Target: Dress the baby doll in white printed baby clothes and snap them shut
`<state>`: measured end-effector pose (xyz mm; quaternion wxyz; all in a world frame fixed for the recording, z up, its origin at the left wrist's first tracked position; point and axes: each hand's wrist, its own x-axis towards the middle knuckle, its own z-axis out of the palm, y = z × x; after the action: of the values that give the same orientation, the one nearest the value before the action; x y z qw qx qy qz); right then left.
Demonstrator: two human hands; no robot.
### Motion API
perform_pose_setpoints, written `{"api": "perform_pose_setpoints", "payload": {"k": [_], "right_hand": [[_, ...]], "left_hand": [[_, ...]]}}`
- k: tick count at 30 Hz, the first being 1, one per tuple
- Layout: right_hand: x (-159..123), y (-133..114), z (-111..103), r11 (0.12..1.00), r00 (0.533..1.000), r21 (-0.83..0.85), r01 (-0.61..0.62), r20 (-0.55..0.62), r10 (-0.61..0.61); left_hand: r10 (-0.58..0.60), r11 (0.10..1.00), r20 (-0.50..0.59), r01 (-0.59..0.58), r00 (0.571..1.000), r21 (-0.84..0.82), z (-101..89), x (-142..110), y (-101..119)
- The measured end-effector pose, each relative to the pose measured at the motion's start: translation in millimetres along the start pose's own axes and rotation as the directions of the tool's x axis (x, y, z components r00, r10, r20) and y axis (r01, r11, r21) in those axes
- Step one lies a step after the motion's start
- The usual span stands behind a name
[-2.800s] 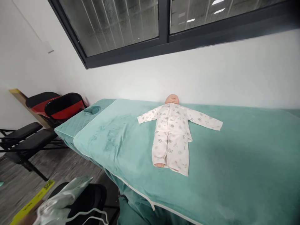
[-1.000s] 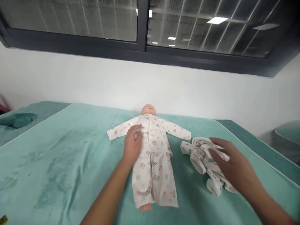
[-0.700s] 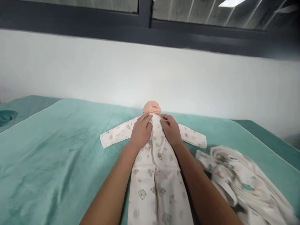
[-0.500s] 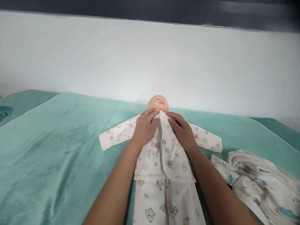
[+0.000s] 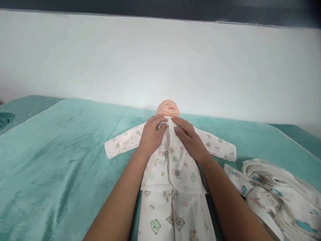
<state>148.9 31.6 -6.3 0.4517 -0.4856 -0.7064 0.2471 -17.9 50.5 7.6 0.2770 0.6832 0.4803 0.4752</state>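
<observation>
A baby doll (image 5: 168, 108) lies on its back on a teal blanket (image 5: 62, 157), head toward the wall. It wears a white printed top (image 5: 173, 160) and matching trousers (image 5: 173, 217). My left hand (image 5: 150, 136) and my right hand (image 5: 188, 138) rest on the doll's chest just below the chin. The fingers of both curl onto the top's front edges at the collar and pinch the cloth. Both sleeves lie spread out to the sides.
A crumpled heap of white printed baby clothes (image 5: 276, 197) lies on the blanket at the right. A white wall (image 5: 160, 67) rises right behind the doll's head. A darker teal surface (image 5: 296, 137) shows at the far right.
My right hand left the heap of clothes and joined my left hand on the doll's chest. Both hands have crept up to the collar, and the view has moved closer.
</observation>
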Motion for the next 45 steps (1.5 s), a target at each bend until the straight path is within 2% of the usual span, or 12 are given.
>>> {"api": "perform_pose_setpoints", "payload": {"k": [4, 9, 15, 17, 20, 25, 28, 34, 40, 45], "right_hand": [[2.0, -0.5, -1.2, 1.000, 1.000, 0.028, 0.007, 0.001, -0.007], [1.0, -2.4, -0.4, 0.995, 0.999, 0.098, -0.031, -0.038, 0.035], [0.5, -3.0, -1.0, 0.992, 0.997, 0.108, -0.063, -0.040, 0.068], [1.0, -3.5, -1.6, 0.992, 0.997, 0.106, -0.068, -0.033, 0.072], [1.1, -3.7, -1.7, 0.990, 0.994, 0.097, -0.105, -0.020, 0.108], [-0.6, -2.6, -0.8, 0.989, 0.995, 0.109, -0.096, -0.029, 0.099], [-0.9, -2.4, -1.0, 0.986, 0.990, 0.107, -0.130, -0.035, 0.135], [0.8, -2.7, -2.7, 0.997, 1.000, 0.071, -0.028, 0.002, 0.028], [-0.2, -3.3, -3.9, 0.996, 0.999, 0.078, -0.047, 0.011, 0.046], [-1.2, -4.1, -6.0, 0.975, 0.994, 0.194, -0.112, 0.026, 0.109]], "left_hand": [[-0.001, 1.000, 0.004, 0.001, 1.000, -0.016, 0.6, -0.3, 0.4], [-0.061, 0.998, -0.030, 0.061, 0.998, -0.010, -1.5, -1.9, 7.2], [-0.183, 0.975, 0.114, 0.195, 0.977, -0.106, -8.9, -1.8, 21.7], [-0.208, 0.973, 0.095, 0.216, 0.974, -0.086, -7.6, -1.6, 21.8], [-0.189, 0.982, 0.047, 0.189, 0.981, 0.004, -3.3, -1.7, 18.3], [-0.099, 0.991, 0.096, 0.090, 0.990, 0.099, -0.2, -2.5, 15.2], [-0.086, 0.990, 0.080, 0.075, 0.993, 0.123, 0.7, -2.9, 15.2], [-0.016, 0.996, -0.005, 0.016, 1.000, 0.084, 3.9, -4.8, 16.5], [-0.017, 0.993, -0.038, 0.021, 0.999, 0.119, 2.6, -5.1, 19.1], [-0.013, 0.999, 0.012, 0.013, 1.000, 0.042, -1.0, -5.5, 17.5]]}}
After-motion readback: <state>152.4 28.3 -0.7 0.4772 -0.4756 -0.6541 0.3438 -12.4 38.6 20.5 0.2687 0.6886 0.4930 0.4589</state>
